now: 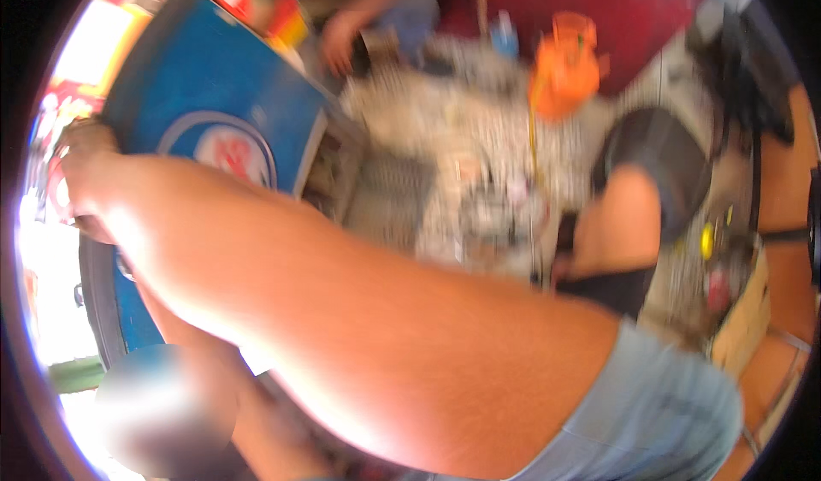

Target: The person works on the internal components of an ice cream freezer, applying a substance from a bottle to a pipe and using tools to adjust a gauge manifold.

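R hand (88, 169) at far L, by outer edge of blue box (235, 75); fingers blurred, can't tell if open or gripping. L hand hidden, state unknown. Box sits L of view, partly behind R forearm (359, 301); orange tank (566, 70) well apart, upper R.

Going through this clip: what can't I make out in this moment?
All in the head view:
- Right hand: motion blur and glare at the left rim hide its fingers and anything held.
- Left hand: not distinguishable; the right forearm crosses the area.
- Blue cabinet: the forearm covers part of its printed face.
- Floor clutter: too blurred to identify.
- Co-worker's hand: blurred; body cut off by the upper edge.
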Motion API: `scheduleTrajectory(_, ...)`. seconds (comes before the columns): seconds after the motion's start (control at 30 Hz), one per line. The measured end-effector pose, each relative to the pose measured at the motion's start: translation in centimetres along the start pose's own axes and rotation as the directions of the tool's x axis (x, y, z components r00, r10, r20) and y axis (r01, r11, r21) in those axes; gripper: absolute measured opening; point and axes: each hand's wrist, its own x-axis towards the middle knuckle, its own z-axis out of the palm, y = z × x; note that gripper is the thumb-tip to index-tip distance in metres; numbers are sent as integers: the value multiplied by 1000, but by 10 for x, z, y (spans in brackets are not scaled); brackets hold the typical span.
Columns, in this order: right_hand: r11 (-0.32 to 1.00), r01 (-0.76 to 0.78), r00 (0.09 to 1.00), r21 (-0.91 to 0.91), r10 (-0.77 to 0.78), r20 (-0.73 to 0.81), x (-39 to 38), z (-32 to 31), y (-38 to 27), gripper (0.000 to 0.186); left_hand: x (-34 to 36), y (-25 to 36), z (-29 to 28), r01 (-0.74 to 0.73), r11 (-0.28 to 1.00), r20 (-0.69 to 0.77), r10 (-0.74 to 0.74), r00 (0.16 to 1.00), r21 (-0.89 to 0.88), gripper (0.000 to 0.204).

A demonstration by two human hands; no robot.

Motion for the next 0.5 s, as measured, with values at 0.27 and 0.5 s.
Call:
scheduleTrajectory(0.27, 933, 230, 952, 277, -157, -262, -96, -93, 28, 25, -13, 16, -99, 192, 943, 57, -184, 981, -272, 53)
scheduleTrajectory(0.5, 880, -474, 862, -13, 467, 198, -405, -134, 194, 15, -9, 14, -119, 315, 880, 21, -329, 944, -356, 47)
